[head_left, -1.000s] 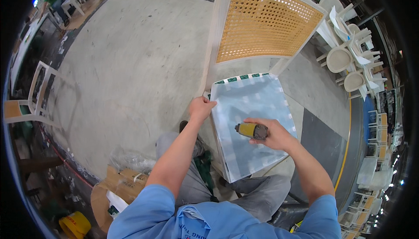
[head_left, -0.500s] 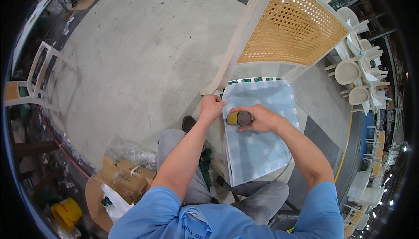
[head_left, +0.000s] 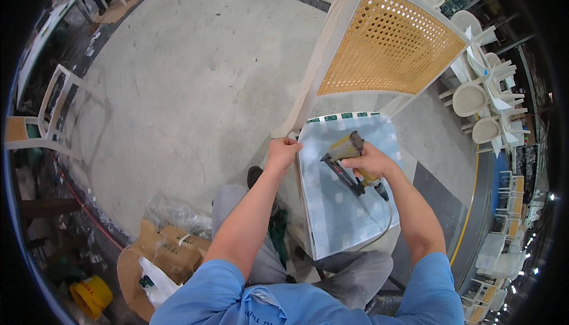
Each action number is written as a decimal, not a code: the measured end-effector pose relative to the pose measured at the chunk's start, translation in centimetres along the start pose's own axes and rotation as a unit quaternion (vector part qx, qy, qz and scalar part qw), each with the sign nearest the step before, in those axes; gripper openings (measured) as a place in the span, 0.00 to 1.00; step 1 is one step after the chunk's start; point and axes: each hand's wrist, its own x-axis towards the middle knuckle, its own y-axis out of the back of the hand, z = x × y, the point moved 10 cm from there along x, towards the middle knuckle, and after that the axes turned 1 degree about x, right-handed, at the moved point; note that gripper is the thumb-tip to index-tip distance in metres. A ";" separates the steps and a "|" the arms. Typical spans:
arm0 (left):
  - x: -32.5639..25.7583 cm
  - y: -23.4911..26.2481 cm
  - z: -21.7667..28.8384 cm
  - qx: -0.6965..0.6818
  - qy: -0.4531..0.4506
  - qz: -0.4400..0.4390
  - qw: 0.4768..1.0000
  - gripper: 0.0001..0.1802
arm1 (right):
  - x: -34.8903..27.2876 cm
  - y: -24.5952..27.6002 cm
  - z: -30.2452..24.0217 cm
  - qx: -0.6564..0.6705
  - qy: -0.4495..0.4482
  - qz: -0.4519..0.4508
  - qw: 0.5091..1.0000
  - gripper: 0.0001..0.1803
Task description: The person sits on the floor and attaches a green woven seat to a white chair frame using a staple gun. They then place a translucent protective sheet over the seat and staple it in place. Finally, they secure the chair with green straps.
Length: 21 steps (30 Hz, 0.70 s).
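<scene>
A chair with a cane back [head_left: 391, 43] faces the person, pale blue cloth [head_left: 335, 215] draped over its seat. A yellow-and-black nail or staple gun [head_left: 345, 147] with a hose [head_left: 389, 218] is over the cloth, grasped in the right hand [head_left: 374, 163]. The left hand [head_left: 283, 154], fingers bunched, seems to pinch the cloth's left edge.

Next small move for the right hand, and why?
Probably bring the yellow tool leftward to the cover's edge: the left hand appears to pinch the light-blue cover there, while the right hand grips the tool over the cover, its tip pointing left but short of that edge.
</scene>
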 end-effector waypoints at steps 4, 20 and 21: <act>-0.5 -0.7 -0.5 -0.091 0.065 0.002 0.994 0.09 | -0.2 4.2 5.2 0.128 -0.054 0.082 0.987 0.23; -0.4 -1.5 -1.8 -0.217 0.105 -0.004 0.970 0.05 | 4.0 -3.3 -7.9 -0.401 0.315 0.147 0.848 0.15; -0.5 -1.8 -1.5 -0.215 0.098 -0.010 0.972 0.06 | 4.7 -4.1 -8.3 -0.419 0.326 0.132 0.837 0.16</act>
